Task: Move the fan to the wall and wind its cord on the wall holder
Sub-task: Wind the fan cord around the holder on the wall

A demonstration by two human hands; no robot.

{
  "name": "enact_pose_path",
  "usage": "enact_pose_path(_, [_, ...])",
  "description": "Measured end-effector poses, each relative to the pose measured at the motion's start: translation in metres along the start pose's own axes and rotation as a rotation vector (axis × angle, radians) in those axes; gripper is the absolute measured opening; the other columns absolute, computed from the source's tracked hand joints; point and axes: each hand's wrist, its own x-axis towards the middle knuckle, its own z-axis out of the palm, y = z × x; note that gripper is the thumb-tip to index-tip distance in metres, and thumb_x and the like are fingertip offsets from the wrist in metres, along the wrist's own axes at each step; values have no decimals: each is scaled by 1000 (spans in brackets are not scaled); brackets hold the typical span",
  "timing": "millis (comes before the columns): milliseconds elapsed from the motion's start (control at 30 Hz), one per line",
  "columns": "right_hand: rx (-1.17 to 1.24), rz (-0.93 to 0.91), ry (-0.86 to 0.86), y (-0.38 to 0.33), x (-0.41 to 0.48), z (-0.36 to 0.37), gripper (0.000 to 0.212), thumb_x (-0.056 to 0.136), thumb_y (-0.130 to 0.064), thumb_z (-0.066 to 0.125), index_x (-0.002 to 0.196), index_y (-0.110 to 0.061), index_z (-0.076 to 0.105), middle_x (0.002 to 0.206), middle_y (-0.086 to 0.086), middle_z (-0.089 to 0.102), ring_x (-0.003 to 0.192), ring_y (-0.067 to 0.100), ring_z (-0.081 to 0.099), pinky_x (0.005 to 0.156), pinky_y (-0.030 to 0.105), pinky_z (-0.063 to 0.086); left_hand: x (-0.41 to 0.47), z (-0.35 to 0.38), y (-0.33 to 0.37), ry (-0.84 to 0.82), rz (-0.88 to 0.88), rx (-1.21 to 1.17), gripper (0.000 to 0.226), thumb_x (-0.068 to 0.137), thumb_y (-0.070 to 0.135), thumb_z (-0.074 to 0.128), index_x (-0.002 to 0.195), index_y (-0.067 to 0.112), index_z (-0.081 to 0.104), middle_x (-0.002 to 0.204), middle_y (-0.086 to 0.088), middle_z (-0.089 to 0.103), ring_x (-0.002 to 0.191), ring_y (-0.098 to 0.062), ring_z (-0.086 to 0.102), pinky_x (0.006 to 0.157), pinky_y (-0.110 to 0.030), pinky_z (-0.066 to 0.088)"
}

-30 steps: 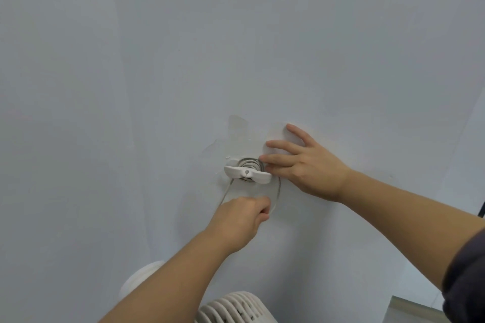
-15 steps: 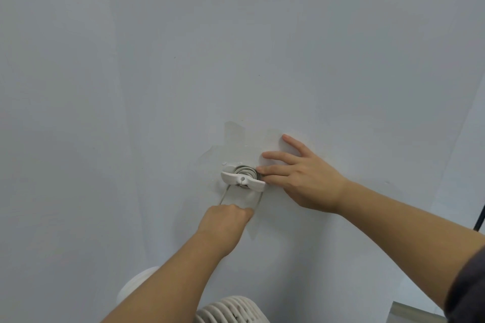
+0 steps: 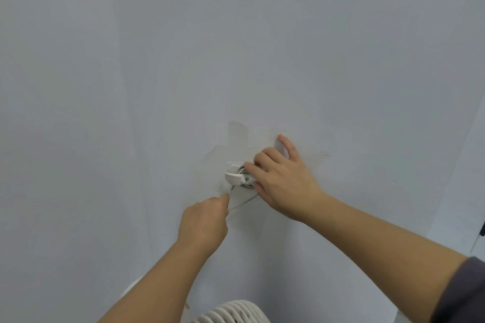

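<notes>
A small white wall holder [image 3: 236, 177] is stuck to the pale wall, with grey turns of cord wound behind its front bar. My right hand [image 3: 282, 181] lies against the wall, its thumb and fingers pressing on the holder's right end. My left hand [image 3: 203, 220] is closed around the thin white cord [image 3: 242, 203] just below and left of the holder. A short loop of cord runs from that fist up to the holder. The white ribbed fan [image 3: 231, 313] stands at the bottom edge, directly below the holder.
The wall [image 3: 236, 47] is bare, with a lighter patched area around the holder. A dark object [image 3: 481, 228] shows at the far right edge. The grey sleeve of my right arm [image 3: 462, 294] fills the lower right corner.
My left hand has moved left under the holder with the cord, and the hanging loop has grown shorter. My right hand has shifted onto the holder's right end.
</notes>
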Motion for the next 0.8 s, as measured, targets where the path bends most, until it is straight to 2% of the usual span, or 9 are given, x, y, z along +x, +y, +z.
enact_pose_path(33, [3,15,-4,-3,5,0,25,88,-34,52,101,-17,66,92,0,60,92,24,56,105,51,28,-1,1,-2,24,-32,-35,11,98,22,40,87,21,39,79,4,55,69,-24,57,56,-30,35])
enact_pose_path(100, [34,31,-31,-8,14,0,16,83,-32,63,92,-19,67,89,0,59,84,23,55,86,42,38,-2,1,-6,81,-128,-114,14,99,26,38,88,19,42,76,4,55,66,-23,54,55,-30,36])
enact_pose_path(167, [79,60,-84,-11,20,1,15,76,-29,72,87,-21,69,87,-2,59,80,22,54,70,35,38,-2,0,-7,124,-225,-190,17,100,28,37,90,18,46,76,2,59,66,-22,53,57,-31,39])
enact_pose_path(200, [105,81,-113,-11,21,0,15,74,-28,74,87,-22,70,88,-3,60,79,21,54,67,34,37,-1,0,-8,136,-264,-226,18,100,29,36,90,18,47,77,2,60,67,-22,54,58,-32,40])
enact_pose_path(333, [189,130,-191,-12,26,-7,15,82,-22,66,96,-23,70,97,-5,59,89,19,53,73,32,30,7,-4,-5,160,-391,-313,27,100,30,38,88,18,60,80,0,65,73,-24,60,63,-32,46])
enact_pose_path(433, [205,157,-247,-13,31,-11,20,85,-17,59,102,-23,68,102,-5,56,96,19,50,75,32,23,14,-8,-2,221,-446,-407,27,100,29,42,87,18,64,77,-2,65,71,-24,61,61,-32,46])
enact_pose_path(633, [232,195,-280,-17,33,-16,23,84,-13,58,102,-24,68,97,-5,54,94,19,48,74,30,18,24,-10,0,320,-476,-487,25,99,30,46,84,16,62,73,-2,63,67,-25,58,58,-33,43])
enact_pose_path(800, [258,205,-279,-18,33,-18,24,84,-12,58,102,-24,68,94,-5,54,91,19,47,73,30,17,32,-12,4,366,-501,-538,24,98,29,48,84,17,62,74,-3,64,68,-26,58,60,-36,46])
